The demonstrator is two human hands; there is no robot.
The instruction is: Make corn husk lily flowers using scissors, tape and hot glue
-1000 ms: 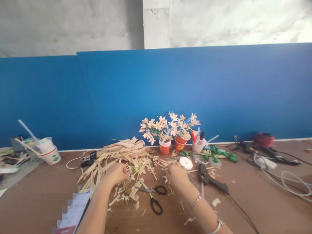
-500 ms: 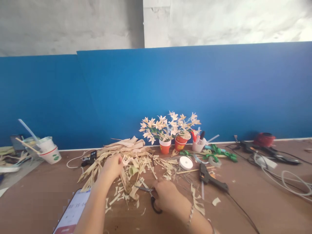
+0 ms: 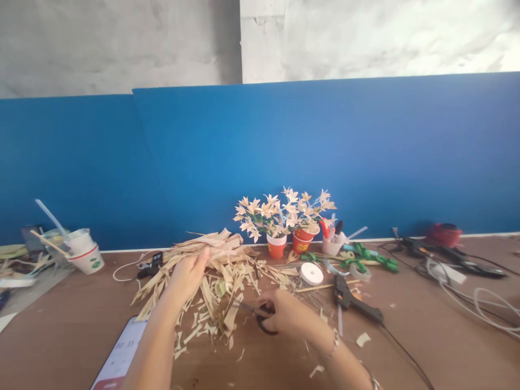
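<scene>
My right hand [image 3: 289,315] is closed around the black handles of a pair of scissors [image 3: 247,307], whose blades point left toward the pile. My left hand [image 3: 187,277] rests over a heap of dried, straw-coloured husk strips [image 3: 217,246]. Its fingers are pressed together at the heap; whatever they hold is hidden. Small pale husk scraps [image 3: 195,331] lie on the table between my two arms, and a longer curled strip [image 3: 231,319] sits just left of the scissor tips.
Behind the heap stand red paper cups [image 3: 277,249] with pale handmade flowers [image 3: 284,211]. To the right are a white tape roll [image 3: 311,274], a black glue gun [image 3: 357,303], green wrapped stems [image 3: 368,257] and cables. A phone [image 3: 119,352] lies under my left forearm; a white cup [image 3: 87,259] stands far left.
My right hand has shifted slightly right and up with the scissors, and a husk piece near its wrist has moved. The left hand has stayed at the heap, its fingers slightly higher.
</scene>
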